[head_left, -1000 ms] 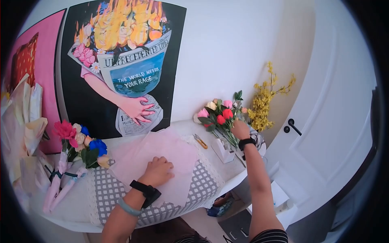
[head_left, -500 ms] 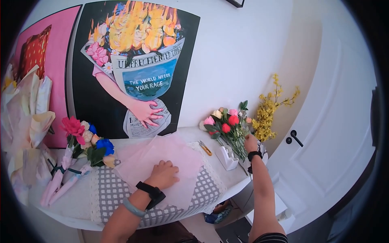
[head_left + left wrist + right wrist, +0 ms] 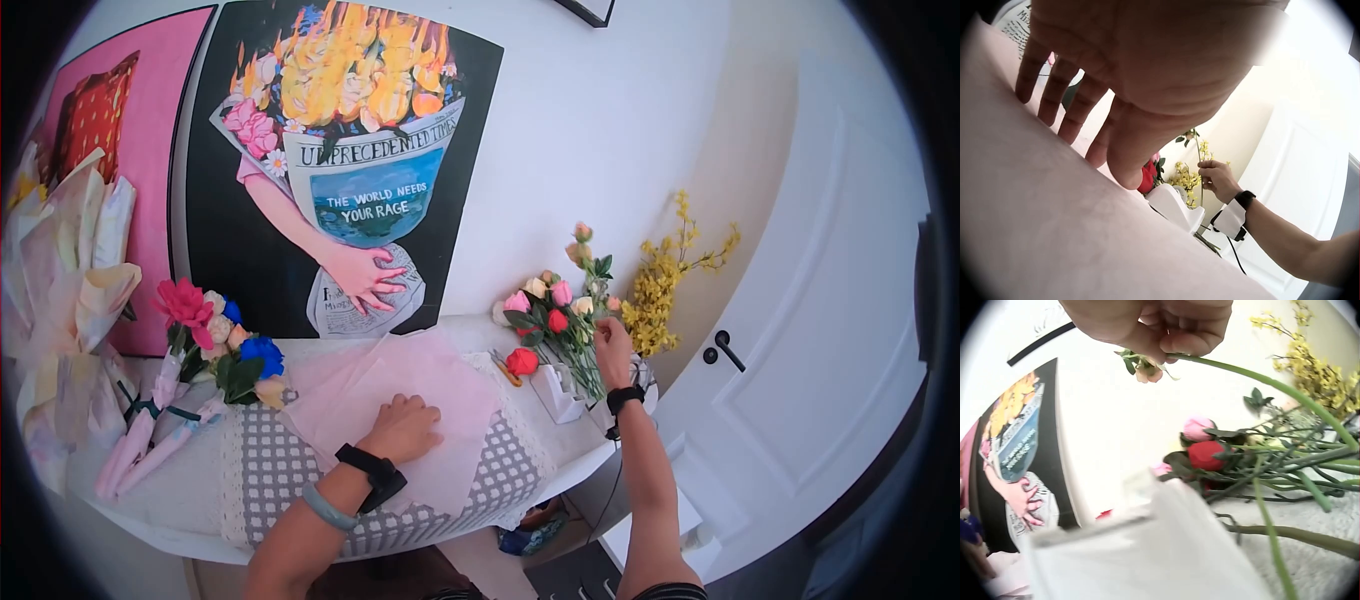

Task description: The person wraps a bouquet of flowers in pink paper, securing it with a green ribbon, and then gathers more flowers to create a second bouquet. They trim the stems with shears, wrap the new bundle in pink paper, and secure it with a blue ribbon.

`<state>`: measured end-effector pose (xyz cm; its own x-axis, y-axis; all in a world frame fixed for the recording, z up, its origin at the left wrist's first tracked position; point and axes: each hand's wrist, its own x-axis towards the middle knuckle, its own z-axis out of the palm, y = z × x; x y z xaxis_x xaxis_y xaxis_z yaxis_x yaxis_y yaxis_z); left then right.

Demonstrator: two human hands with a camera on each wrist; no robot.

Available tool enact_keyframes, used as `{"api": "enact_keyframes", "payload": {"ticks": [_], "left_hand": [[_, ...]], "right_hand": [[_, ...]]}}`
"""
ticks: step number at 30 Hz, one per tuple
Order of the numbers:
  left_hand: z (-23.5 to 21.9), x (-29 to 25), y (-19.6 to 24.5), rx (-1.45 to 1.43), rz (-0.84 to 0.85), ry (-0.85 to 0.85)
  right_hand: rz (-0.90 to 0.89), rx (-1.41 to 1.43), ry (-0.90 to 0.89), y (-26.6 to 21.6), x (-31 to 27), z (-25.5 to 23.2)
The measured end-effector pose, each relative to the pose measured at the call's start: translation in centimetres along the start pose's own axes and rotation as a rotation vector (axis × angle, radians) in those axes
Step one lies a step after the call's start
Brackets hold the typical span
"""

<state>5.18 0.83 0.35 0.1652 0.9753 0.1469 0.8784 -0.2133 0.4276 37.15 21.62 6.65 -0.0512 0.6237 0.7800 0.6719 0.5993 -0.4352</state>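
My left hand (image 3: pixel 402 432) rests on sheets of pale pink wrapping paper (image 3: pixel 345 385), its fingers spread and slightly bent. At the right end of the table my right hand (image 3: pixel 613 350) pinches the green stem (image 3: pixel 1254 376) of an artificial flower between thumb and fingers. Its peach bloom (image 3: pixel 581 245) rises above the other flowers. Below that hand lies a pile of artificial roses (image 3: pixel 557 320) in red, pink and cream, their stems pointing toward me. A single red rose (image 3: pixel 521 361) sits apart, overlapping the orange-handled scissors (image 3: pixel 507 372).
A white tape dispenser (image 3: pixel 560 395) stands beside the stems. Yellow flower sprays (image 3: pixel 655 300) are behind my right hand. Left of the paper lie small wrapped bouquets (image 3: pixel 160 400), and more wrapping paper (image 3: pixel 70 270) stands at far left. A painting (image 3: pixel 370 200) leans against the wall.
My right hand has drawn a peach flower up out of the pile. A red rose now lies nearer the scissors, away from the others. My left hand stays on the paper.
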Motion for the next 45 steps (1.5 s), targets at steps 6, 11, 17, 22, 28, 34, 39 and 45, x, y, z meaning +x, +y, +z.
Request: {"api": "enact_keyframes", "payload": {"ticks": [6,11,17,22,28,34,39,45], "left_hand": [[0.2,1.6,0.0,-0.634,0.088,0.286],[-0.5,1.3,1.0,-1.523,-0.120,0.153],[-0.3,1.1,0.4,-1.529,-0.147,0.199],[-0.9,0.9,0.9,-1.528,-0.099,0.164],[-1.6,1.0,1.1,-1.585,-0.105,0.181],[-1.7,1.1,0.3,-1.671,-0.123,0.543],[-1.5,1.3,-0.3,-1.673,-0.140,0.685],[-2.0,1.3,-0.3,-1.685,-0.135,0.765]], "right_hand": [[-0.181,0.263,-0.439,-11.8,-3.6,0.5],[-0.306,0.345,-0.862,-16.3,-9.3,2.9],[-0.320,-0.122,-0.788,-8.0,-6.5,7.3],[-0.275,-0.511,-0.701,-4.9,-6.8,9.8],[-0.076,-0.542,-0.746,-5.8,-5.9,9.2],[-0.197,-0.367,-0.712,-4.6,-6.3,8.4],[0.268,0.423,-0.649,-7.9,-7.2,3.9],[0.353,0.438,-0.830,-9.1,-8.4,0.2]]}}
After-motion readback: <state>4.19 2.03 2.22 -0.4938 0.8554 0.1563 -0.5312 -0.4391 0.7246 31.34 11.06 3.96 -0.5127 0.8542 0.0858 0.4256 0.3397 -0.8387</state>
